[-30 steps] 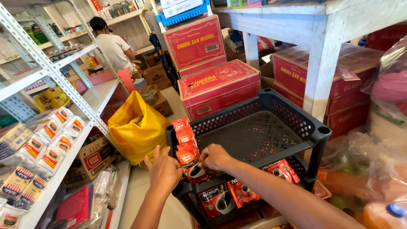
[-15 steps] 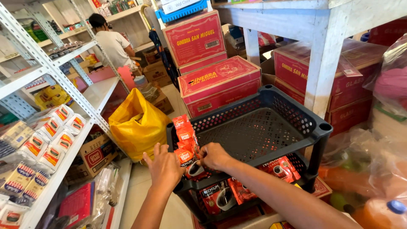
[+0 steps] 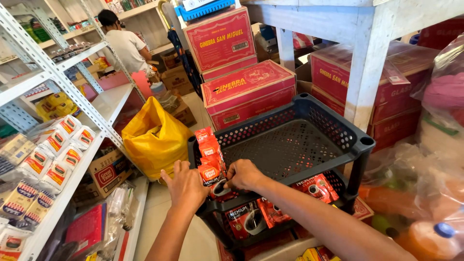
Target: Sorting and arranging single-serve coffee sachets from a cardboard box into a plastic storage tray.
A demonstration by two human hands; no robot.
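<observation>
The person's left hand (image 3: pixel 186 186) and right hand (image 3: pixel 244 174) meet at the front left corner of a black plastic rack (image 3: pixel 357 145), both closed on a strip of red sachets (image 3: pixel 209 157). The strip runs up from the hands toward eleven o'clock, lying over the rim of the rack's top tray. The right hand pinches the strip's lower end tightly; the left hand, at nine o'clock from it, has fingers curled against the strip's side. More red coffee packets (image 3: pixel 251 217) lie on the shelf below, at six o'clock from the hands. A yellow bag (image 3: pixel 152 137) sits at ten o'clock, red cartons (image 3: pixel 246 89) at twelve, and another person (image 3: pixel 123 43) stands far behind.
</observation>
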